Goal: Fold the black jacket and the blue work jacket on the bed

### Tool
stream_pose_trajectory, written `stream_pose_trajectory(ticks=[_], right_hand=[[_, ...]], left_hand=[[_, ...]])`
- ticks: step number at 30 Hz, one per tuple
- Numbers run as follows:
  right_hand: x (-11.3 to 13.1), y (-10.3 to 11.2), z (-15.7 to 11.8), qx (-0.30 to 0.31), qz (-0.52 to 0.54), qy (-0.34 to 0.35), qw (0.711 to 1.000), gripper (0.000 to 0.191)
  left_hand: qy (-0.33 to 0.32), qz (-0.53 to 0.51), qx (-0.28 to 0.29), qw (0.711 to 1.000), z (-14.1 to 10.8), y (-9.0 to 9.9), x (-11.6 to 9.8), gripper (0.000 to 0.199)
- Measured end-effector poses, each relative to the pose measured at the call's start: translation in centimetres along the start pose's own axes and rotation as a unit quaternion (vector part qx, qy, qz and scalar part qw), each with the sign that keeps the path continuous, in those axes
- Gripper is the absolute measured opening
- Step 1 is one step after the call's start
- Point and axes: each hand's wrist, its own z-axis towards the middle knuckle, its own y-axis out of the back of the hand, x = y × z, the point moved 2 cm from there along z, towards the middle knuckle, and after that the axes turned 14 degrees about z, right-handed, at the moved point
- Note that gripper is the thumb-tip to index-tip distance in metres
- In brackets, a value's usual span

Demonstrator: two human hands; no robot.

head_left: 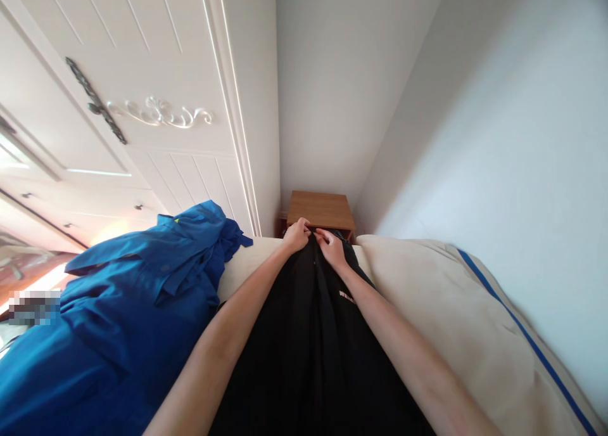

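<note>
pinching dark cloth, the left hand (297, 234) and right hand (331, 247) sit just beside each other, each with thumb and fingers together on the far end of the black garment (304, 360). exactly what lies between the fingertips is too small to tell. the black garment stretches along the bed (427, 309), its far end by the bed's far edge. the main risk, as i judge it, is a slip: so small a grip could fail if one hand pulled harder than the other. an uneven pull might also skew or bunch the front, and a lowered arm could crease it. toward the bed's left edge the blue cloth (156, 296) lies in a heap near the left arm (232, 322); a wide elbow swing might catch it. past the far edge, the stand (320, 208) leaves little room forward, with the wardrobe (254, 106) to its left. the most open room seems to be on the bed's right side, up to the wall (513, 170).
</note>
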Motion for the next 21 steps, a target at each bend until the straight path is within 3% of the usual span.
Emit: stream_pose_trajectory(ticks=[5, 10, 16, 19, 21], right_hand=[[1.3, 2.2, 0.2, 0.010, 0.059, -0.027, 0.998, 0.036], [4.0, 6.0, -0.7, -0.008, -0.015, -0.042, 0.999, 0.037], [6.4, 12.3, -5.9, 0.084, -0.165, -0.137, 0.973, 0.040], [7.3, 15.6, -8.8, 0.060, -0.280, -0.148, 0.947, 0.040], [7.8, 17.0, -10.5, 0.056, -0.315, -0.173, 0.932, 0.036]], left_hand=[[0.057, 0.037, -0.026, 0.997, -0.6, 3.2, 0.8, 0.028], [0.132, 0.079, 0.023, 0.988, -3.0, 5.9, 1.9, 0.032], [0.222, 0.083, 0.144, 0.961, -8.5, 8.3, 3.6, 0.023], [0.269, 0.072, 0.205, 0.938, -11.3, 9.0, 4.3, 0.016], [0.279, 0.066, 0.214, 0.934, -12.7, 9.3, 4.4, 0.013]])
